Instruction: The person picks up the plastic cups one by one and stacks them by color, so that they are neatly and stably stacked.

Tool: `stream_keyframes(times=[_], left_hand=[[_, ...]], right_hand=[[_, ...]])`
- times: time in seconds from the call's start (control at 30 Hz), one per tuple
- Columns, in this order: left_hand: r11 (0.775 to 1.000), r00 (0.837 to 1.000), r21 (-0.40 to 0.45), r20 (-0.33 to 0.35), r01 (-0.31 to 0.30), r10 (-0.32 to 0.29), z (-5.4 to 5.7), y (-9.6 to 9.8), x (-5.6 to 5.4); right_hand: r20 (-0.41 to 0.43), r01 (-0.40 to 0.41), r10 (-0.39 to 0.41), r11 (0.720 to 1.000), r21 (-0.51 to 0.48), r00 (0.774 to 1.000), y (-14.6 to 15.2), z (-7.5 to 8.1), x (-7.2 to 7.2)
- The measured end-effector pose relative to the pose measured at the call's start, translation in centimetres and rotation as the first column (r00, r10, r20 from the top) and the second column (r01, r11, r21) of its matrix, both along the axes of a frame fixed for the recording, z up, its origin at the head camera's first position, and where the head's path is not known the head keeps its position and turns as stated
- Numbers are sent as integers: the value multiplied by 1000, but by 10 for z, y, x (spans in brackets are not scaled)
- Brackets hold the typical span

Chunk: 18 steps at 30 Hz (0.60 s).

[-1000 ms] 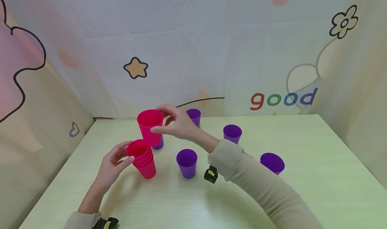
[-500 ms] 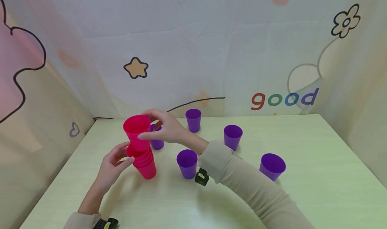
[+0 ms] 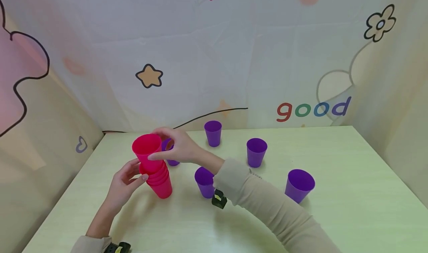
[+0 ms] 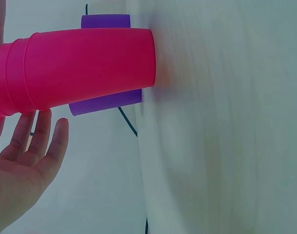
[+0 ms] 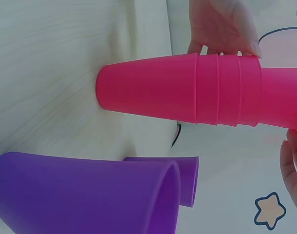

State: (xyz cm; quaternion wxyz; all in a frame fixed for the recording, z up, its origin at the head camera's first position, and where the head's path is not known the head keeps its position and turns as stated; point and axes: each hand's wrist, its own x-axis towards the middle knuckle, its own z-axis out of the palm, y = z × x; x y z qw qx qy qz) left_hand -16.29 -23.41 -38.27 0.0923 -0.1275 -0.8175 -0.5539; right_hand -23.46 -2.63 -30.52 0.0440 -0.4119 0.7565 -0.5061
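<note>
A stack of nested pinkish-red plastic cups (image 3: 162, 188) stands upright on the table at the left. My left hand (image 3: 124, 183) holds the stack near its top rims, thumb in front and fingers behind; in the left wrist view its fingers (image 4: 41, 131) reach beside the rims. Above, my right hand (image 3: 182, 147) pinches another red cup (image 3: 144, 148) by its side. The bottom of that cup sits inside the stack's top cup, as the right wrist view shows, where the upper cup (image 5: 282, 95) juts from the last rim. Part of a purple cup (image 3: 173, 162) is hidden behind the right hand.
Several other purple cups stand upright and apart: one at the back (image 3: 213, 134), one mid-right (image 3: 256, 152), one farther right (image 3: 299, 188), and one in front (image 3: 203, 182), partly covered by the right sleeve (image 3: 234, 182). A printed curtain (image 3: 207, 59) hangs behind the table.
My right hand has moved left and down with its red cup, from above and right of the stack into the stack's mouth. The left hand has stayed in place.
</note>
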Motion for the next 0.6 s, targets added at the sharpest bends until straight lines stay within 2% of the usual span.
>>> stream_keyframes(times=[0.27, 0.4, 0.6], left_hand=[[1000, 1000, 8, 10, -11, 11, 0, 1, 1], [1000, 1000, 13, -9, -3, 3, 0, 1, 0], [1000, 999, 17, -28, 19, -19, -2, -1, -1]], right_hand=[[-54, -49, 52, 998, 49, 997, -3, -10, -2], [-47, -63, 66, 996, 59, 997, -4, -12, -2], [-38, -38, 43, 992, 122, 998, -5, -16, -1]])
